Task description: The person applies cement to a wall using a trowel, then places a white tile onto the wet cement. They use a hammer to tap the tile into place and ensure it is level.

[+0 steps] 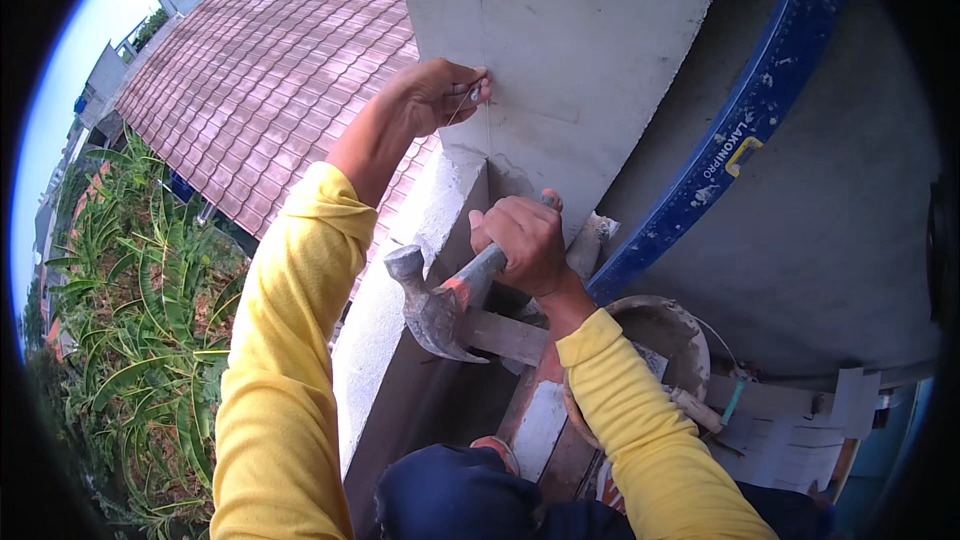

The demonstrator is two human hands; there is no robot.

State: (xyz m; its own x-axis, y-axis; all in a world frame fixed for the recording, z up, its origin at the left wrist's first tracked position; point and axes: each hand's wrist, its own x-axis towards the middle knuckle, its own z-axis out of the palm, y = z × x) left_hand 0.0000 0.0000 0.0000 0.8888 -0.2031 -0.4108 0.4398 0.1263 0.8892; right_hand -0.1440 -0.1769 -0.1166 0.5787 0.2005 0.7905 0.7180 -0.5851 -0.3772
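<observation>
Yellow sleeves rise from the lower edge. At upper centre, the left hand pinches thin string; a shiny bit between its fingertips is too small to identify. Mid-frame, the right hand is wrapped firmly around the handle of a claw hammer, head toward the left. Probably rigid and head-heavy, it suits a grip near the handle's end; the string should be light, limp.
</observation>
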